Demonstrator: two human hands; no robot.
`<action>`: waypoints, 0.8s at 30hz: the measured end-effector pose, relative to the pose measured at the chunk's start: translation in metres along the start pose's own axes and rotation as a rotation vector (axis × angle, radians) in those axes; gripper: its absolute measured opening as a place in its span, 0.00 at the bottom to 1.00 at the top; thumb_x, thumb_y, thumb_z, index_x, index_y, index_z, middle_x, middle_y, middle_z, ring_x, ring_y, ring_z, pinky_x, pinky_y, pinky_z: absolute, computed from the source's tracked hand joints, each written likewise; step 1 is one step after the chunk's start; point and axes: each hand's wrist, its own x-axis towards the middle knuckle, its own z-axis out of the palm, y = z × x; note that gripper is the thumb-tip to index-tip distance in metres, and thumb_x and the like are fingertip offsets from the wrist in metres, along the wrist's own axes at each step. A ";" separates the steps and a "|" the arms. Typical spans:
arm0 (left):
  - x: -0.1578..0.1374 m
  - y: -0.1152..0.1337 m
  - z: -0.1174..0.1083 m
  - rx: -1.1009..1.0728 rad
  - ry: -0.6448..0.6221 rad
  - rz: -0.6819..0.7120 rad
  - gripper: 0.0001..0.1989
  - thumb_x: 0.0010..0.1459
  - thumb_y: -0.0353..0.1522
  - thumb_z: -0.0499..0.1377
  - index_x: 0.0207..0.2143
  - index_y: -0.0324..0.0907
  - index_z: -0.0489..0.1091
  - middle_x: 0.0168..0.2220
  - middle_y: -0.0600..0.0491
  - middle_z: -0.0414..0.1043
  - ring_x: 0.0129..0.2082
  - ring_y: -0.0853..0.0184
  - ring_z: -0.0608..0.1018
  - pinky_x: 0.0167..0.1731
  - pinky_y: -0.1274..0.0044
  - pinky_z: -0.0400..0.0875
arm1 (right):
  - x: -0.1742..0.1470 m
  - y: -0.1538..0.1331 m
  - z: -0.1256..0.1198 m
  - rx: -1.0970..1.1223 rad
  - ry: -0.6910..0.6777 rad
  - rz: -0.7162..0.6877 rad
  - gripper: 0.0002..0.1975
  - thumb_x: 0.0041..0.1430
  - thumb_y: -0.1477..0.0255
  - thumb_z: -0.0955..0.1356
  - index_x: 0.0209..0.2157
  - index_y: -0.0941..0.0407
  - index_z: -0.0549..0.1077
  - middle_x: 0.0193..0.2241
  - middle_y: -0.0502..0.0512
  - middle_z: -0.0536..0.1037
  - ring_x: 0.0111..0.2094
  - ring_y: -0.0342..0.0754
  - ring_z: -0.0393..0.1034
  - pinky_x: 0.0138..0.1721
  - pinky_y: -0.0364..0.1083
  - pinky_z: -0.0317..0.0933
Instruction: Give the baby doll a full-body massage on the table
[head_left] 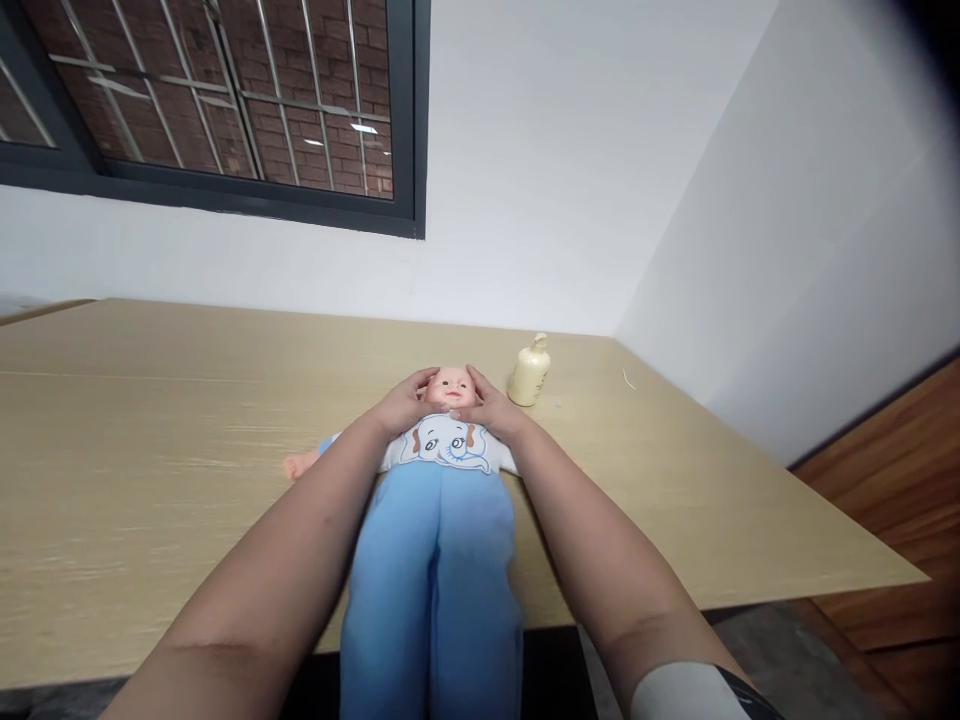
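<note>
A baby doll [442, 445] lies on its back on the table, its head towards the wall. It wears a white top with an elephant face and light blue trousers, whose legs reach over the near edge. My left hand [407, 402] cups the left side of the doll's head, thumb near the chin. On the opposite side, my right hand [493, 406] holds the head in the same way. The doll's face [453, 388] shows between them. One doll hand [300, 464] sticks out beyond my left forearm; its other hand is hidden.
A cream pump bottle [530, 372] stands upright just right of the doll's head. Farther right, a thin pale strip [628, 379] lies on the wooden table [187, 450]. White walls and a barred window [247, 100] border the back; wooden panelling [892, 470] is at right.
</note>
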 end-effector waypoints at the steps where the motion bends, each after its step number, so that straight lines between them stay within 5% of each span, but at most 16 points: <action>1: 0.001 0.000 0.000 0.050 0.029 0.019 0.42 0.37 0.33 0.74 0.57 0.43 0.66 0.57 0.40 0.68 0.51 0.51 0.75 0.49 0.62 0.72 | 0.001 0.001 0.000 -0.010 0.005 -0.002 0.63 0.34 0.69 0.81 0.68 0.52 0.47 0.67 0.62 0.53 0.62 0.61 0.60 0.57 0.56 0.63; 9: 0.003 0.003 0.002 0.317 0.215 0.068 0.30 0.41 0.38 0.72 0.50 0.44 0.73 0.53 0.43 0.74 0.49 0.51 0.77 0.51 0.64 0.70 | 0.009 0.007 -0.006 -0.247 0.239 -0.057 0.52 0.35 0.63 0.80 0.63 0.54 0.62 0.59 0.64 0.68 0.60 0.61 0.63 0.60 0.58 0.58; 18: 0.002 0.000 -0.002 0.029 0.077 -0.046 0.41 0.39 0.38 0.74 0.57 0.42 0.67 0.52 0.41 0.74 0.49 0.51 0.78 0.48 0.63 0.73 | 0.014 0.016 -0.013 -0.088 0.116 -0.102 0.46 0.38 0.64 0.80 0.60 0.55 0.64 0.61 0.62 0.66 0.63 0.57 0.58 0.60 0.54 0.58; 24: 0.007 -0.008 -0.008 -0.236 0.020 -0.057 0.38 0.39 0.37 0.74 0.54 0.39 0.70 0.54 0.39 0.72 0.46 0.51 0.79 0.46 0.61 0.73 | 0.019 0.018 -0.016 0.151 0.083 -0.058 0.38 0.43 0.62 0.78 0.56 0.55 0.68 0.59 0.61 0.69 0.58 0.58 0.66 0.58 0.56 0.62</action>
